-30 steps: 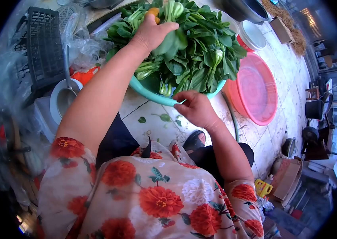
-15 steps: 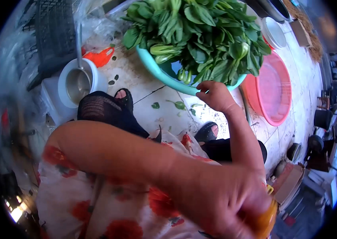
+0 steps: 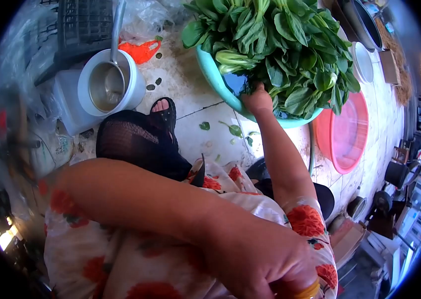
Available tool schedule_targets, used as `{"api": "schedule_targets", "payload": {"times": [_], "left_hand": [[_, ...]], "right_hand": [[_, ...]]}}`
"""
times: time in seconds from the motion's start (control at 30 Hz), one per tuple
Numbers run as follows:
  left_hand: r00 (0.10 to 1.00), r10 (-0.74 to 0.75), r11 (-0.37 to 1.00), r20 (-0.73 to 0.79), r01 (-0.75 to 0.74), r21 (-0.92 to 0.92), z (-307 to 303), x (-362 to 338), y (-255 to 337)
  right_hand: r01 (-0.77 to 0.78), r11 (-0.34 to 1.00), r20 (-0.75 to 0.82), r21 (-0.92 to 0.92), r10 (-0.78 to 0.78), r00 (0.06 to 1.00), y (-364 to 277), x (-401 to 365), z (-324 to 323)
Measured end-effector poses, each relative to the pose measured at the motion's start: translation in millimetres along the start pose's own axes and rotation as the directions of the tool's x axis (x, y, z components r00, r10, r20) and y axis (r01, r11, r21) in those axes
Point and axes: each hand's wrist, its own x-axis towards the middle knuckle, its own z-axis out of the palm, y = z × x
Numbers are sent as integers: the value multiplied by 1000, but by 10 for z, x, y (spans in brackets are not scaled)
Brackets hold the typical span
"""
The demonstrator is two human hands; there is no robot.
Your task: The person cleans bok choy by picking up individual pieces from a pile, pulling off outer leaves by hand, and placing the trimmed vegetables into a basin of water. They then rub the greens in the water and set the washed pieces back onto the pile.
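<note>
A green basin (image 3: 210, 74) is heaped with leafy green bok choy (image 3: 290, 60), with dark water showing at its near left side. My right hand (image 3: 258, 101) reaches over the near rim and touches the greens at the water; its fingertips are hidden among the leaves. My left arm crosses my lap, and my left hand (image 3: 275, 259) is closed at the bottom of the view, beside my right sleeve. Its fingers curl round an orange-yellow thing (image 3: 306, 290), mostly hidden, whose kind I cannot make out.
Left of the basin stands a white bucket (image 3: 137, 82) with a metal ladle (image 3: 116, 35) in it. A pink tub (image 3: 364, 104) sits at the right. Behind the bucket are a dark crate (image 3: 83, 25) and an orange-red plastic bag (image 3: 143, 51). Loose leaves (image 3: 233, 129) lie on the tiles.
My right hand has gone from the basin's rim to the greens inside it. My left hand has shifted a little left and down, hiding more of the orange-yellow thing. The view has shifted slightly.
</note>
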Motion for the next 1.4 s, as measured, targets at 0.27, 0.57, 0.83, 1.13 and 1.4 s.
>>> {"api": "schedule_targets", "payload": {"times": [0.27, 0.57, 0.83, 1.13, 1.4], "left_hand": [[992, -124, 887, 34, 126, -443, -19, -260, -31], [975, 167, 850, -144, -217, -481, 42, -205, 215], [961, 151, 986, -233, -131, 101, -833, -415, 421], [710, 97, -268, -698, 694, 668, -1501, -351, -52], [696, 54, -208, -716, 710, 673, -1654, -161, -247]], "right_hand": [[65, 988, 178, 143, -90, 980, 252, 178, -153], [130, 991, 12, 19, -130, 991, 349, 118, 10], [275, 953, 270, 129, -301, 915, 215, -93, -664], [3, 811, 372, 586, -272, 887, 135, -886, -1888], [-129, 370, 284, 920, -401, 871, 426, -1033, -1951]]}}
